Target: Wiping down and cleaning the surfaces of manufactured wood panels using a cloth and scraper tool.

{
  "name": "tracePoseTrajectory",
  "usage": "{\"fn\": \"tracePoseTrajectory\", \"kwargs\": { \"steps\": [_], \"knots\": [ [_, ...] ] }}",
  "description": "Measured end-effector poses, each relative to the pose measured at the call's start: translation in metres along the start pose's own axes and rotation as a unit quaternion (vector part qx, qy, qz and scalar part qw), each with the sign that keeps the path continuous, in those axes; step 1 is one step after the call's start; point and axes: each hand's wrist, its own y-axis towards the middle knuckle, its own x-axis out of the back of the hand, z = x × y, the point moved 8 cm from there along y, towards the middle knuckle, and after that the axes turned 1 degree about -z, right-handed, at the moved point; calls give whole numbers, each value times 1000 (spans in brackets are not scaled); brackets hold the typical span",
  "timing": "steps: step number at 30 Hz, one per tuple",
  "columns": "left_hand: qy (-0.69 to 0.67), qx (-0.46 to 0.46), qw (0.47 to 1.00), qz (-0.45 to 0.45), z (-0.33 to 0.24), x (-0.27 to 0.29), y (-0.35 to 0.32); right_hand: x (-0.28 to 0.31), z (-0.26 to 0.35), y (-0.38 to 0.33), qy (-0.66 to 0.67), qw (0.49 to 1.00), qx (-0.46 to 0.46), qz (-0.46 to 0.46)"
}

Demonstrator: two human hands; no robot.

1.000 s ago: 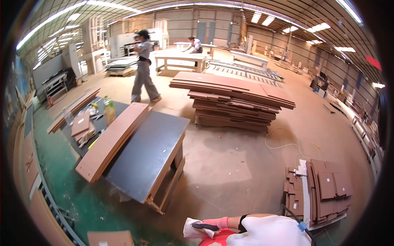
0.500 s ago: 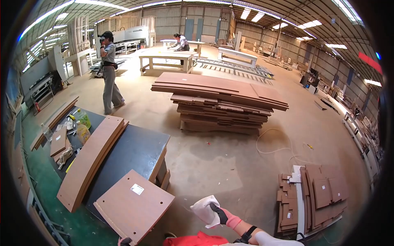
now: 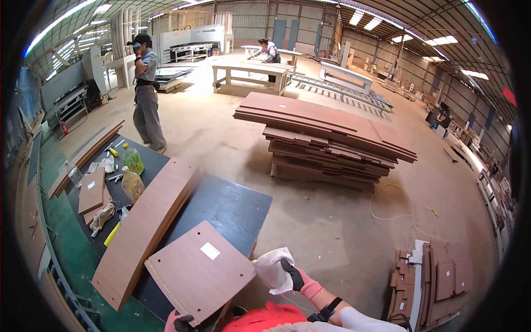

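My left hand (image 3: 180, 322), in a pink and black glove, has its fingers closed on the near edge of a square reddish-brown wood panel (image 3: 191, 276). The panel is tilted, with a white label on its face and small holes near its corners. In my right hand (image 3: 298, 281), gloved the same way, a white cloth (image 3: 273, 271) is bunched up. The cloth hangs beside the panel's right corner; whether they touch I cannot tell. Behind the panel, a long curved board (image 3: 146, 227) lies on the dark-topped table (image 3: 232, 196).
Bottles (image 3: 133, 185), small boards (image 3: 92, 191), crumpled gloves (image 3: 102, 219) and a yellow-handled tool (image 3: 112, 234) lie on the table's left. A tall stack of brown panels (image 3: 326, 127) stands ahead; more panels (image 3: 442, 276) lie at right. One person (image 3: 146, 94) stands far left, another (image 3: 270, 52) at a bench.
The view has swung left, so the surroundings sit further right. The panel and the cloth are now closer together. Both hands keep their hold.
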Motion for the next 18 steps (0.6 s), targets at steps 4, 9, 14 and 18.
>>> {"fn": "tracePoseTrajectory", "kwargs": {
  "steps": [4, 9, 14, 18],
  "knots": [
    [160, 83, 983, 47, -8, -4, -4, -20, 6, 24, -21, 999, -37, 16],
    [309, 118, 944, 2, -13, 3, -4, -45, 31, 39, -48, 998, -32, 17],
    [358, 129, 918, -110, -17, 3, -15, -26, 20, 60, -137, 985, -84, 55],
    [353, 180, 909, -130, -2, 2, -19, -25, 32, 75, -276, 952, -99, 86]
  ]
}}
